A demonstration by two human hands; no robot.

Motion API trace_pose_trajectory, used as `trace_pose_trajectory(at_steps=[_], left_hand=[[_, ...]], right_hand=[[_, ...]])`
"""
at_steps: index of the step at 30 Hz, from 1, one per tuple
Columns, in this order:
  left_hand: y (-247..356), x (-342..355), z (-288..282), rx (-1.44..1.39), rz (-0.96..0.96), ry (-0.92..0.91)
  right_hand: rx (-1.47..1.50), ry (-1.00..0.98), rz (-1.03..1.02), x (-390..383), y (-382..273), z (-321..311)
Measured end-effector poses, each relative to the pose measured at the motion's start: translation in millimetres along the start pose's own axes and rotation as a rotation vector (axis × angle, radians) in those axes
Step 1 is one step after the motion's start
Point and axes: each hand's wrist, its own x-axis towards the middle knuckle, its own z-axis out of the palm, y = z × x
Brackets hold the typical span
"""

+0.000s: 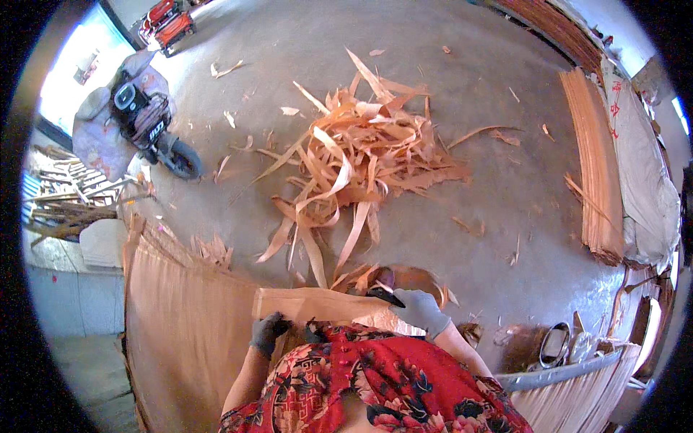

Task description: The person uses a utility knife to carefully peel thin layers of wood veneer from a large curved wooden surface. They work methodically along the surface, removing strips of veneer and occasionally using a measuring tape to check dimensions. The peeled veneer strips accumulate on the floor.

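A strip of thin wood veneer (317,304) lies crosswise in front of my body, above the red floral clothing. My left hand (268,332), in a dark grey glove, is closed on the strip's near left edge. My right hand (419,312), in a lighter grey glove, is at the strip's right end and closed around a black handle (384,295). A shiny, light-catching surface (393,322) shows below that hand; whether it joins the handle I cannot tell. Large veneer sheets (177,325) are stacked at my left.
A heap of curled veneer scraps (368,151) covers the floor ahead. At the far left stands a scooter (148,123), with a red machine (166,25) behind it. Stacked veneer (595,166) stands along the right. A metal-edged bench (563,372) is at lower right.
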Motion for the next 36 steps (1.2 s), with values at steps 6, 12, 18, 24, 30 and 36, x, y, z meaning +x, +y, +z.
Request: trace_pose_trajectory(at_steps=[6, 12, 18, 24, 30, 36], left_hand=[[73, 25, 91, 0.016, -0.072, 0.062], [103, 63, 128, -0.017, -0.107, 0.065], [132, 172, 161, -0.101, -0.153, -0.052], [248, 299, 229, 0.058, -0.014, -0.107], [341, 370, 218, 0.167, -0.024, -0.008], [349, 399, 172, 0.038, -0.115, 0.097]], right_hand=[[0.11, -0.008, 0.043, 44, 41, -82], [0.147, 0.008, 0.015, 99, 68, -111], [0.094, -0.044, 0.187, 157, 82, -150], [0.076, -0.055, 0.441, 256, 88, -182], [0.14, -0.121, 0.373, 376, 85, -190], [0.278, -0.299, 0.316, 457, 94, -197]])
